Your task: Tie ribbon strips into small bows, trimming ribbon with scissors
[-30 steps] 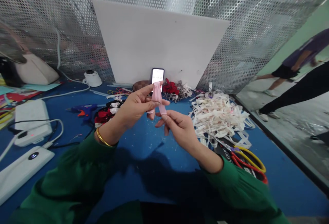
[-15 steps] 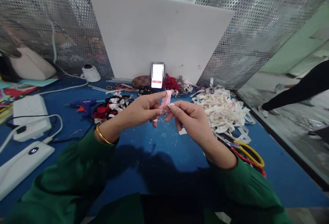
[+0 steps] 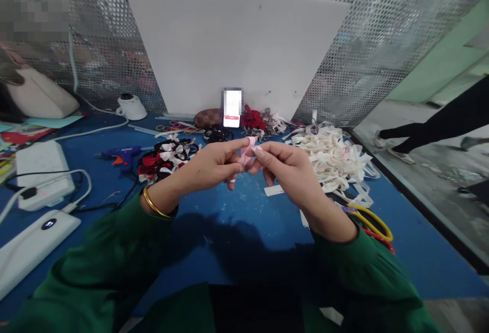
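Observation:
Between my two hands, above the blue table [image 3: 237, 231], is a pink ribbon [image 3: 248, 150] bent into a loop. My left hand [image 3: 217, 162] pinches it between thumb and fingers. From the other side my right hand [image 3: 284, 167] grips the ribbon with thumb and index finger. The fingertips nearly meet, so part of the ribbon is hidden. Behind my right hand lies a heap of pale ribbon strips [image 3: 328, 155]. Scissors with yellow and red handles [image 3: 370, 223] rest beside my right forearm.
Left of my hands lie a pile of hair ties with bows [image 3: 164, 160] and a blue glue gun [image 3: 122, 156]. A lit phone [image 3: 232, 108] leans against the white board [image 3: 237, 43]. White power strip [image 3: 46, 175] and power bank [image 3: 38, 246] occupy the left side. A person's legs [image 3: 439, 119] show at right.
My right fingers have shifted slightly up along the pink ribbon, and its loop is folded over more tightly. The view has tilted a little. The person at right has stepped, with both legs now showing.

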{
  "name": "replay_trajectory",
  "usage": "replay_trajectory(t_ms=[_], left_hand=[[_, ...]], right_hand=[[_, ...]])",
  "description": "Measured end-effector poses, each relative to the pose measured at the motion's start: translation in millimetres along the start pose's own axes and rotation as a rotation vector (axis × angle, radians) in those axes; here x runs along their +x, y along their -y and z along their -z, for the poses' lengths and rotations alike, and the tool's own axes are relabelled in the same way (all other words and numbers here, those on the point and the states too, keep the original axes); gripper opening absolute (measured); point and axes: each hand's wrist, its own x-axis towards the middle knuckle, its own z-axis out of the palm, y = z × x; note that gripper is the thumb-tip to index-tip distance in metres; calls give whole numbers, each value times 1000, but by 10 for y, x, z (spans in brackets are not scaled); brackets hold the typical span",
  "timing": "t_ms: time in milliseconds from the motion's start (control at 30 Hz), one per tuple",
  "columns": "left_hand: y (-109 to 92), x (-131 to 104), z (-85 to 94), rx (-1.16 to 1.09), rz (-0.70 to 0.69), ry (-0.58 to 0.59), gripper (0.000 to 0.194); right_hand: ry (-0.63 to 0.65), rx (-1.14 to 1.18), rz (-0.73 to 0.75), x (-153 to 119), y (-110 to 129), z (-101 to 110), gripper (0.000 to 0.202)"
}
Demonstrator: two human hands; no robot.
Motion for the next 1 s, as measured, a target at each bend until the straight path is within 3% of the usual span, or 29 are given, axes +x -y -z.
replay_trajectory(t_ms=[133, 333, 567, 667, 833, 900, 1000], left_hand=[[-24, -3, -5, -8, 22, -23, 64], [-101, -1, 15, -7, 53, 17, 63], [-82, 3, 0, 1, 72, 24, 66], [-61, 3, -3, -6, 82, 32, 65], [-46, 3, -3, -32, 74, 45, 65], [-50, 3, -11, -52, 63, 56, 62], [-57, 3, -28, -123, 47, 36, 61]], right_hand=[[4, -117, 40, -11, 28, 71, 30], [64, -360, 76, -36, 177, 370, 25], [169, -351, 5, -65, 293, 590, 17], [155, -202, -19, -41, 253, 518, 13], [-128, -16, 89, -19, 76, 178, 10], [-205, -133, 178, -36, -2, 51, 12], [-193, -561, 456, -50, -114, -28, 15]])
